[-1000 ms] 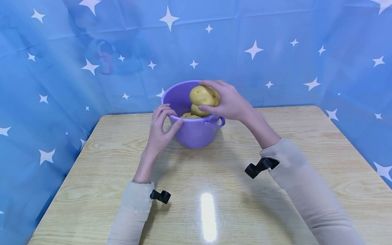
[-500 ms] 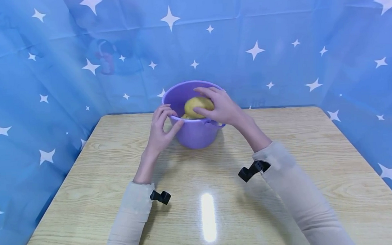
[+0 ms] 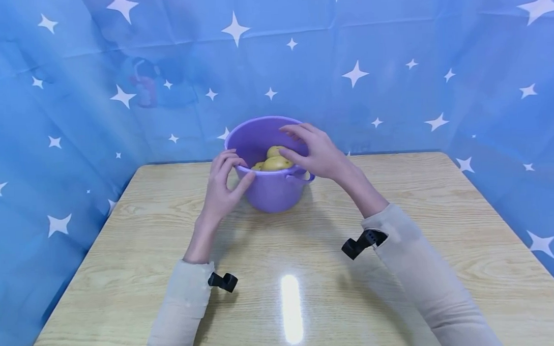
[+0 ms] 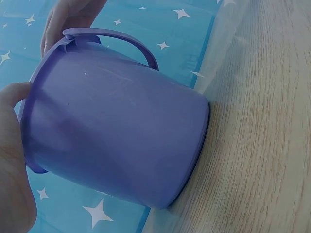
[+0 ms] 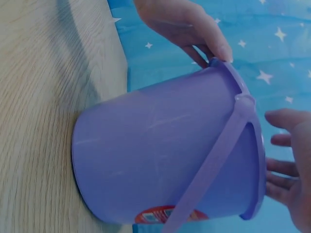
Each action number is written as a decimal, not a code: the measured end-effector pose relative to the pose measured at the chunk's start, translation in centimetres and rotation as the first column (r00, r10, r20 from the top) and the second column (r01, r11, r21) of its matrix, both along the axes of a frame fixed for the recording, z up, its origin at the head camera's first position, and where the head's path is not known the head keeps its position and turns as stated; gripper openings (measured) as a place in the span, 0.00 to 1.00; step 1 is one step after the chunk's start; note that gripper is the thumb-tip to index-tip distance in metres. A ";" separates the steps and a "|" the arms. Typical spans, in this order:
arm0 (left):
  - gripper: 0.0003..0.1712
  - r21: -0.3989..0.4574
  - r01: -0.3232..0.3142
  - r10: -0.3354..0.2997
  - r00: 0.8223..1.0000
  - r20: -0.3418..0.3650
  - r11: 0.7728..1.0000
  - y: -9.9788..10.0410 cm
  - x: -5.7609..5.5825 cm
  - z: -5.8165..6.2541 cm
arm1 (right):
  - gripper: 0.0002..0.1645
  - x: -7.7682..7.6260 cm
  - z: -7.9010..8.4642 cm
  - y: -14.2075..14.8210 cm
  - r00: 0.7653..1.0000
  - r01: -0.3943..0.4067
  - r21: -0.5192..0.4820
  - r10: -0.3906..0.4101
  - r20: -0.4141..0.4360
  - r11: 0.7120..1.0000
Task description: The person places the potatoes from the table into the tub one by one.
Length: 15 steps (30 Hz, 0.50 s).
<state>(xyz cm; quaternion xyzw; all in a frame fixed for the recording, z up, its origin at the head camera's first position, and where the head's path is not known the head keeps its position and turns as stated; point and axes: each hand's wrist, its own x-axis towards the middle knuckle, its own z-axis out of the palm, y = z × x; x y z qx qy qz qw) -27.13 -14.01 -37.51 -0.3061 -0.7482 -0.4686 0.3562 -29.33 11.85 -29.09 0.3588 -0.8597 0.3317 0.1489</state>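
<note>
A purple plastic bucket (image 3: 274,194) stands on the wooden table with several yellow potatoes (image 3: 276,164) inside. My left hand (image 3: 221,187) grips its near-left rim, thumb outside and fingers over the edge. Above the right side of the opening hovers my right hand (image 3: 321,153), fingers spread with nothing between them. In the right wrist view, the fingers (image 5: 283,167) of that hand are at the bucket's mouth, and the handle (image 5: 214,162) hangs down along its side. The bucket wall (image 4: 116,121) hides the potatoes in both wrist views.
Behind the table (image 3: 138,279) hangs a blue curtain (image 3: 310,65) printed with white stars, close to the back edge. A red label (image 5: 167,213) is on the bucket's side. A black camera sits at each sleeve cuff.
My right hand has lowered a potato into the bucket and let go of it; its fingers have since opened and risen slightly. The left hand has stayed on the rim.
</note>
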 end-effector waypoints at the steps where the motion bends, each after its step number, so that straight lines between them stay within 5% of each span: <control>1: 0.11 -0.007 -0.004 0.004 1.000 -0.004 1.000 -0.1 0.0 0.0 | 0.30 0.0 0.0 0.2 1.000 0.002 -0.002 -0.002 -0.008 1.000; 15: 0.25 -0.160 -0.147 0.151 0.988 0.012 0.976 0.2 0.7 1.8 | 0.30 0.7 -0.6 3.3 0.998 0.060 -0.017 -0.060 -0.019 0.998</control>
